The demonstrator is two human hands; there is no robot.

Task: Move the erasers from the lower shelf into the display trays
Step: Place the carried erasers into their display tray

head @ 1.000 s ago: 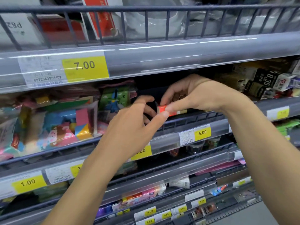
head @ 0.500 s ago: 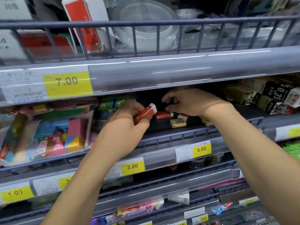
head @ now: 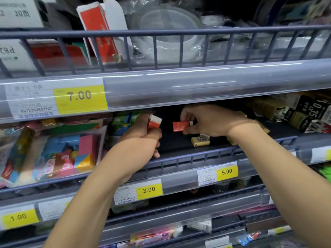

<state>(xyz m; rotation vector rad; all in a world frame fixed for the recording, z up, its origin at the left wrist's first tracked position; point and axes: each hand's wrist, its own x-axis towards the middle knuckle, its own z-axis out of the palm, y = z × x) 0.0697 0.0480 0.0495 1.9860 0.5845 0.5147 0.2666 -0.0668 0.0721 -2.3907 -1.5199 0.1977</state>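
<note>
Shop shelving fills the view, grey wire-fronted tiers stacked with yellow price tags, and we go left to right. Far left on the middle shelf (head: 206, 159) sits a clear pack of coloured blocks (head: 71, 149), not part of the job. Next comes the left hand (head: 141, 145), fingers curled round a red-sleeved eraser (head: 154, 122) that stands nearly upright, white end poking up out of the grip. Just beside it, across a small dark gap, a second red eraser (head: 180, 126) lies with its long axis level, pinched at its right end between thumb and fingertips of the right hand (head: 213, 120). So both grips are narrow and loaded, one eraser apiece, held just above the shelf floor and well under the tier above. Below the right hand, a yellowish boxed eraser (head: 200, 140) rests flat on the shelf, long side running left to right, nearer the right hand than the left. That looks like the next candidate, though neither hand has a free grip for it. Further right, dark cartons marked 0.35 (head: 311, 113) crowd the shelf.

Hard to call: no display tray is plainly visible, and the back of this shelf is in deep shadow, so where these two go cannot be told. The right wrist also covers something tan behind it, too hidden to name.
</note>
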